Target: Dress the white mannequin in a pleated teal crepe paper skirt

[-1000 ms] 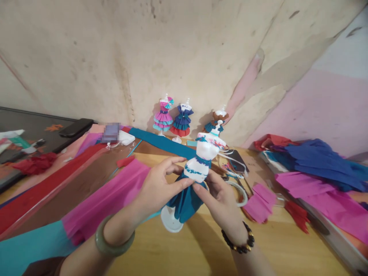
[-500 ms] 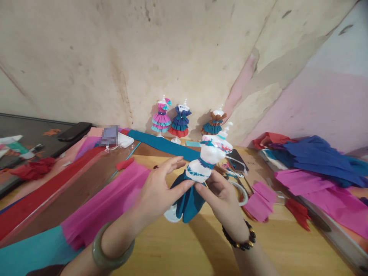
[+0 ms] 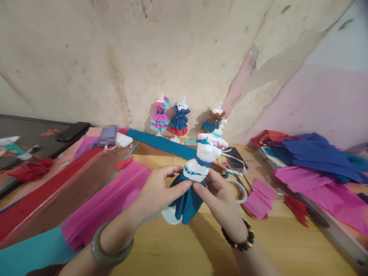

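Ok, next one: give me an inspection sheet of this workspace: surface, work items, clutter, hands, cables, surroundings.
Surface: wooden table, coloured sheets covering parts.
Work items: white mannequin, tilted; teal skirt around its lower part.
Clutter: pink sheet at left, blue pile at right, dark phone behind.
Hands: left hand and right hand both pinch the skirt near its top edge.
Cables: white strip by the phone; cable or ribbon, can't tell.
Surroundings: stained wall; three dressed mannequins standing before it.

Soft light; shadowed table (image 3: 161, 249); edges stretched, blurry
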`<state>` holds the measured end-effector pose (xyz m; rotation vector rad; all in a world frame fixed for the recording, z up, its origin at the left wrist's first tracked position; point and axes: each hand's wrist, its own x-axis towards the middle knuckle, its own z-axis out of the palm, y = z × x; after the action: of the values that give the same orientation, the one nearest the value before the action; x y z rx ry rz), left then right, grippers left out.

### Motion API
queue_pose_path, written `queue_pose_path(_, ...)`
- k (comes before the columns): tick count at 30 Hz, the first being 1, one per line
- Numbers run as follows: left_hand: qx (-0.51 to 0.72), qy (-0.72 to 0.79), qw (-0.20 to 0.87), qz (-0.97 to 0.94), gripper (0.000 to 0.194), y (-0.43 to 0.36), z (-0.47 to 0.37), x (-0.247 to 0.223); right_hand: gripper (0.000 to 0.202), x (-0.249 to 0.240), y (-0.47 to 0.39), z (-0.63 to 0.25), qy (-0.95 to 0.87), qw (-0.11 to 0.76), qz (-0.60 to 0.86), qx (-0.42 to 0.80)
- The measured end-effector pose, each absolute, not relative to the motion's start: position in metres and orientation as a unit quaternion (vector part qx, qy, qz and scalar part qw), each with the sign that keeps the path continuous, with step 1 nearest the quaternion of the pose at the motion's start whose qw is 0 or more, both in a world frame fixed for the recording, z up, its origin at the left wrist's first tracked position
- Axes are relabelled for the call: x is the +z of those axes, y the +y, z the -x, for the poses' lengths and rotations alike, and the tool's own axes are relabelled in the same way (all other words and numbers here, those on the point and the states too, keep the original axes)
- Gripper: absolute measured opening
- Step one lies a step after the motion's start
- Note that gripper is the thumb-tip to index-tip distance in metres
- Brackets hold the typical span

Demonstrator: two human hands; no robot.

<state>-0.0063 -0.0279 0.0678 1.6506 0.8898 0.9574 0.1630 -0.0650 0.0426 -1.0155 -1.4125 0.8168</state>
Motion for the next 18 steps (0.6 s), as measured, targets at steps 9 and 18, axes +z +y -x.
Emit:
queue_pose_path(9, 0.408, 0.344, 0.536, -0.654, 0.029, -0.02, 0.007, 0.061, 0.034, 0.052, -0.064, -0.175, -0.681, 0.477, 0.454, 0.319)
queue_pose_path(18, 0.432, 0.353, 0.537, -0.632, 0.028, -0.018, 0.007, 0.055, 0.037, 0.049, -0.061, -0.184, -0.651, 0.465, 0.504, 0.325)
